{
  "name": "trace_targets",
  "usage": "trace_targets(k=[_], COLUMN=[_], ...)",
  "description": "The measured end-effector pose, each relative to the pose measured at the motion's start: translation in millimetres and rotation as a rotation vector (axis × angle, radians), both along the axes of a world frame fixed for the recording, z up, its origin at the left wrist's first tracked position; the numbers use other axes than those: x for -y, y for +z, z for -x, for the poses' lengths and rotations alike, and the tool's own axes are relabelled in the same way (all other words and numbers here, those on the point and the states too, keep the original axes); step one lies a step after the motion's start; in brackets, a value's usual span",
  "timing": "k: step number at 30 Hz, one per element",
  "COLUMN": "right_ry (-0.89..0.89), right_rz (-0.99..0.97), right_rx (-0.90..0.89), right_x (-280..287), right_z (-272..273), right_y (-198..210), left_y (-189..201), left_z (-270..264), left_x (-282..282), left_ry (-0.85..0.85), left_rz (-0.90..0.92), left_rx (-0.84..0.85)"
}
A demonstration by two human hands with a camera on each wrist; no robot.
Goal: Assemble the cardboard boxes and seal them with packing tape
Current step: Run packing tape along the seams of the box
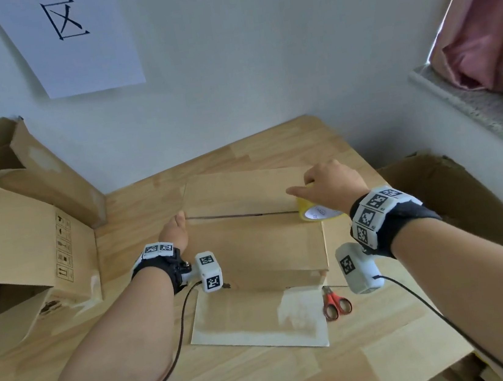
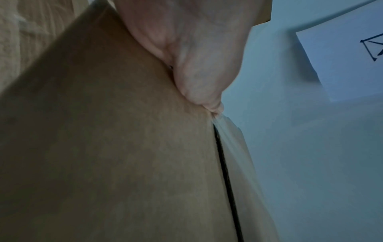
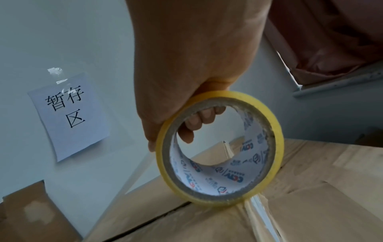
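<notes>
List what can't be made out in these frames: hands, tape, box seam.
- Left hand fingers: head view shows only its back at the box edge; the left wrist view is dim and too close.
- Free end of the tape roll: right hand covers it in the head view.
- Seam near the roll: hidden under it.
- Scissors blades: partly tucked under the cardboard.

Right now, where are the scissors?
In the head view, the red-handled scissors lie on the table, right of the flat cardboard sheet, below the box.

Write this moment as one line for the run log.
left hand: presses box seam end | right hand: holds tape roll at seam | scissors: on table
</notes>
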State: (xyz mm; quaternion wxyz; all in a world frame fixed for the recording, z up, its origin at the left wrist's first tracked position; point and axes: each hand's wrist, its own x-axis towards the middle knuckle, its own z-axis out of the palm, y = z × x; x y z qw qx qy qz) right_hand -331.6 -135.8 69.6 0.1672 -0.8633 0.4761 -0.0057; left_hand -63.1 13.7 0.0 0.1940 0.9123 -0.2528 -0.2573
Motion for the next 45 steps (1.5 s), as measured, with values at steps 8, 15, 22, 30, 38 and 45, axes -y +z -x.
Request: trace_targets(k=[8,15,22,30,38,45], right_ry=[-0.033,-0.081,0.019,-0.034,-0.001,-0.032], right_rz=[0.062,-0.030,-0.149,-0.185,-0.306,-0.342], right_rx=[-0.038,-0.095,-0.140,-0.175,-0.236,-0.109], right_x=[7.2,2.1,10.5,18.7,27.2,24.8], right_z=[22.2,38.0,45.0,40.4,43.2,50.3], right_y=[16.5,-2.3,-18.5,-16.0,-14.9,-26.6], left_y=[2.5,2.9,1.1,-1.1,0.6,-6.2], left_z=[8.7,11.1,11.8,12.2,16.6,18.1], left_x=[6.8,7.8,10.8,11.0,14.6,14.1], left_ry=[-0.042,-0.055,-0.061,-0.046,-0.045,-0.035], left_rz=[0.001,-0.019,-0.051,-0.003,0.017,0.073], left_rx=[0.006,0.014,0.030,0.013,-0.009,0.004])
